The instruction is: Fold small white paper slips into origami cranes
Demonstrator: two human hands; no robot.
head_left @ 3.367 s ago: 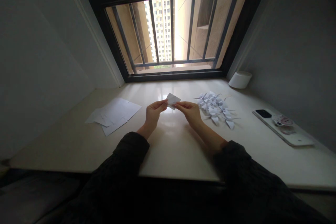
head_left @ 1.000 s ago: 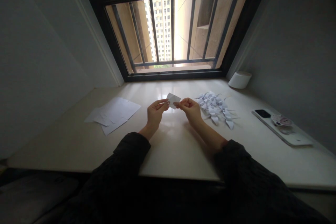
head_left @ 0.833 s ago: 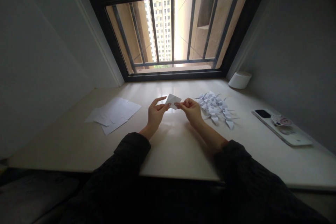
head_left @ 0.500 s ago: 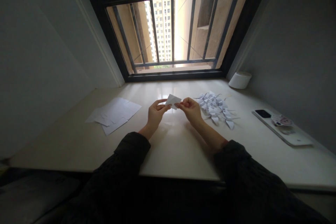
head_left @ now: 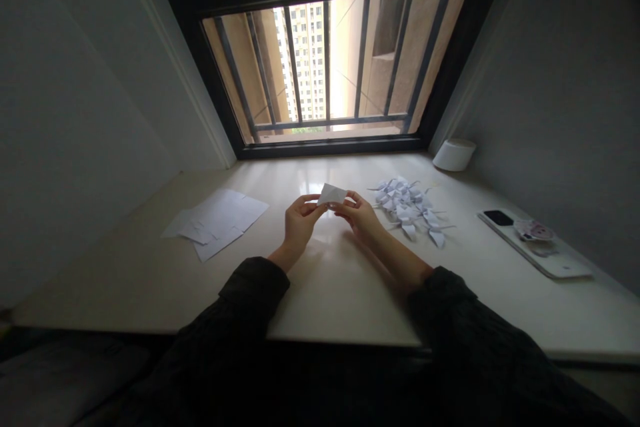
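Note:
A small folded piece of white paper [head_left: 332, 194] is held up over the white sill, with crease lines showing on its face. My left hand [head_left: 301, 219] pinches its left side between thumb and fingers. On the other side, my right hand [head_left: 361, 212] grips the lower right edge, its thumb meeting the left one at the bottom. To the right of my right hand lies a heap of folded paper cranes [head_left: 407, 207]. Loose sheets of white paper [head_left: 227, 217] overlap one another at the left.
A phone [head_left: 535, 247] with a cartoon grip on its back lies at the right. A white cup-like object [head_left: 454, 155] stands in the far right corner. The barred window [head_left: 330, 73] closes off the back, and the sill's front edge [head_left: 345, 341] runs before me.
The folded paper has turned from a diamond pose to a flatter, wider one. My right fingers have shifted behind its right edge, and both thumbs have come together at its bottom.

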